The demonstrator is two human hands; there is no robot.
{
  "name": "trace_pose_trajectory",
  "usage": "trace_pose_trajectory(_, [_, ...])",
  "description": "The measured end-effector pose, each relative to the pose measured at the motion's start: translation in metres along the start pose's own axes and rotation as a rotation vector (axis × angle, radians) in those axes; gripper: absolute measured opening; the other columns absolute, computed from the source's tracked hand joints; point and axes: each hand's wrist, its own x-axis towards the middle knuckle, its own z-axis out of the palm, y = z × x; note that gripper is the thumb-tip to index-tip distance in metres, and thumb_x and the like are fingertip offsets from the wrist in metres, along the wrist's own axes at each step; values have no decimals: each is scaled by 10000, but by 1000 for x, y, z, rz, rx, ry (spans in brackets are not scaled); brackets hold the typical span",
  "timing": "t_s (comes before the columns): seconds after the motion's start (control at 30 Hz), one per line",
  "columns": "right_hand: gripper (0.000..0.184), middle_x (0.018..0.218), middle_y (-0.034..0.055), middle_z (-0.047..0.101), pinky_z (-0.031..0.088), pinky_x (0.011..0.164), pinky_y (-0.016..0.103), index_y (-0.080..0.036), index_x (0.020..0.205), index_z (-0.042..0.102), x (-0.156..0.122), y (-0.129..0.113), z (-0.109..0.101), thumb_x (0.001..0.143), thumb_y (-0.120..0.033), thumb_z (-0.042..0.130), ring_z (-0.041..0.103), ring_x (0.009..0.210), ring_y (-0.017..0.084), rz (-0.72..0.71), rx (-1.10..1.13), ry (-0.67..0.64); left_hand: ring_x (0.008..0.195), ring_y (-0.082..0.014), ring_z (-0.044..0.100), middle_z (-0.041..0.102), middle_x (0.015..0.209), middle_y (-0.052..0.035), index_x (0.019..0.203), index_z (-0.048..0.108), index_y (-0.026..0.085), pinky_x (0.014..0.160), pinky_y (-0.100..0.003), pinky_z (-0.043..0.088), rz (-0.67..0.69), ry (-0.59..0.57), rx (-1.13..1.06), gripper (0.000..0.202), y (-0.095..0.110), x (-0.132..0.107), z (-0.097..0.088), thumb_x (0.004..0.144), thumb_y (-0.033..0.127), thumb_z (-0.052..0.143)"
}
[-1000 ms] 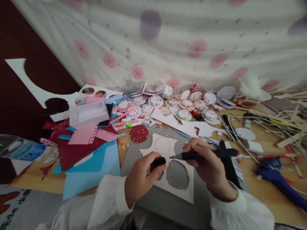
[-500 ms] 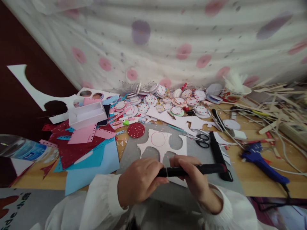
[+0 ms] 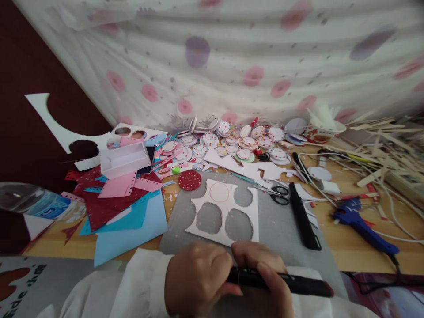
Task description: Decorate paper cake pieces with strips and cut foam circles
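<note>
Both my hands are closed on a black marker pen (image 3: 303,285) with a dark red end, held level low in front of me. My left hand (image 3: 200,276) wraps its left end, where a thin seam shows. On the barrel lie the fingers and thumb of my right hand (image 3: 265,267). Just beyond is a white cut-out sheet (image 3: 222,212) with several round holes and a red circle outline (image 3: 219,192) drawn on it. A red dotted disc (image 3: 189,180) rests left of the sheet.
On the grey mat (image 3: 278,229) lie scissors (image 3: 280,194) and a black box cutter-like tool (image 3: 303,216). A blue glue gun (image 3: 366,227) is at right. Coloured paper (image 3: 130,236), a white box (image 3: 125,160) and a bottle (image 3: 39,202) are left; decorated discs (image 3: 209,140) pile at the back.
My hands and the marker have moved down toward me, off the white sheet, uncovering its lower holes. The view has shifted slightly.
</note>
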Motion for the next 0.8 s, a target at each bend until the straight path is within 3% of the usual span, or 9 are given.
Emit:
trace_pose_trajectory(0.1, [519, 579, 35, 529, 414, 559, 348, -235, 602, 541, 17, 9, -6, 930, -552, 294, 525, 585, 212, -12, -22, 5, 645, -180, 586, 633, 736, -50, 868, 537, 171, 581, -287, 418, -34, -73, -113, 473, -21, 4, 5, 1027, 468, 206])
trace_pose_trajectory(0.23, [343, 591, -28, 465, 364, 509, 270, -223, 750, 490, 45, 13, -12, 959, -477, 388, 432, 541, 141, 101, -7, -174, 890, -198, 633, 660, 947, -65, 1051, 572, 165, 767, -294, 494, -255, -122, -240, 252, -59, 9, 18, 1005, 355, 412])
trace_pose_trajectory(0.37, [173, 644, -44, 516, 347, 488, 230, -231, 918, 477, 62, 17, -31, 954, -399, 454, 447, 543, 123, 145, -130, -179, 1142, -285, 543, 586, 1191, -142, 1230, 504, 135, 970, -442, 447, -462, -65, -26, 358, -95, 5, 37, 919, 297, 578])
trace_pose_trajectory(0.5, [95, 795, 12, 608, 440, 628, 266, -219, 956, 520, 89, 35, -65, 931, -307, 494, 556, 677, 152, -21, -432, -138, 1110, -314, 532, 569, 1148, -147, 1132, 564, 132, 949, -469, 446, -587, -133, 146, 300, -122, -1, 50, 870, 266, 624])
trace_pose_trajectory(0.57, [119, 854, 34, 613, 468, 692, 300, -214, 1019, 536, 108, 50, -78, 908, -244, 505, 579, 737, 177, -88, -536, -177, 1077, -307, 539, 575, 1098, -131, 1064, 584, 141, 926, -455, 452, -589, -172, 149, 234, -127, -1, 51, 860, 252, 618])
trace_pose_trajectory(0.63, [267, 992, 89, 612, 491, 768, 355, -199, 1103, 567, 127, 65, -84, 846, -146, 516, 600, 882, 232, -127, -678, -214, 1048, -300, 546, 582, 1055, -113, 994, 585, 156, 903, -443, 455, -596, -191, 119, 177, -129, -1, 48, 831, 218, 614])
trace_pose_trajectory(0.7, [426, 1088, 134, 596, 492, 849, 412, -177, 1191, 577, 141, 78, -84, 799, -51, 466, 590, 999, 274, -146, -792, -237, 1024, -290, 552, 589, 1018, -95, 932, 568, 169, 891, -433, 454, -620, -185, 75, 163, -129, -1, 41, 773, 158, 602])
trace_pose_trajectory(0.8, [527, 1082, 144, 605, 490, 893, 434, -163, 1247, 574, 149, 84, -79, 788, 13, 381, 594, 1013, 270, -186, -859, -225, 979, -261, 572, 599, 974, -66, 898, 527, 182, 867, -401, 462, -672, -119, -13, 221, -130, -6, 25, 697, 92, 541])
